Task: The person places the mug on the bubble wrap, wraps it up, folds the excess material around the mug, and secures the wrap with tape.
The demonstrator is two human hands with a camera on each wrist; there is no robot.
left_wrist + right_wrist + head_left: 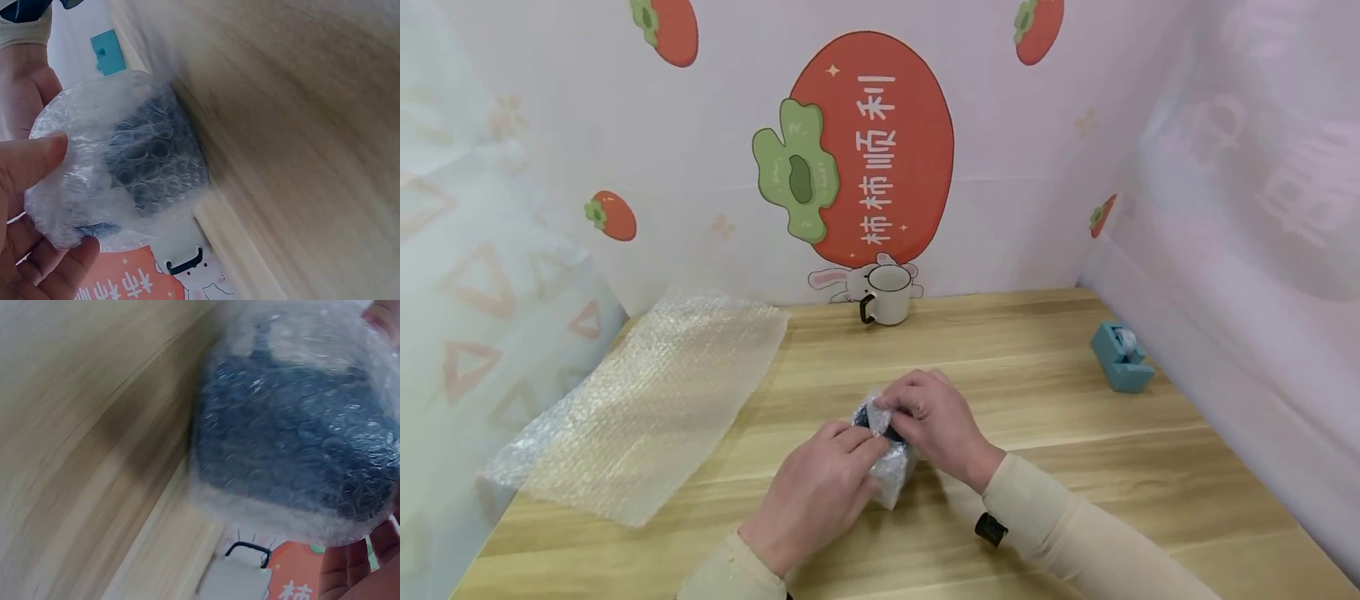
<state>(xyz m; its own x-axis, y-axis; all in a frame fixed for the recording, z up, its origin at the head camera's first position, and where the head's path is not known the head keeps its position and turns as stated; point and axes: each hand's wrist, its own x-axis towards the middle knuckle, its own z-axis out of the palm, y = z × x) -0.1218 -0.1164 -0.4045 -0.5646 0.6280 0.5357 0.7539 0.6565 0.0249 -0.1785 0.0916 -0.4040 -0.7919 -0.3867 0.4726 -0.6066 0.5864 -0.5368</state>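
Note:
A dark object wrapped in clear bubble wrap [891, 479] is between the two hands over the middle of the table. The left hand [820, 492] holds the bundle from the left, its thumb on one side and fingers on the other in the left wrist view. At the top of the bundle, the right hand [942, 425] pinches a flap of the wrap. Some of the dark surface shows at the top, between the hands. Through the bubble wrap [294, 431] in the right wrist view the object looks dark blue; its exact kind is hidden.
A large loose sheet of bubble wrap [662, 408] lies on the left of the wooden table [1015, 350]. At the back stands a white mug [891, 300] with a black handle. A teal tape dispenser [1122, 362] sits near the right edge. Printed cloth walls [1000, 233] enclose the table.

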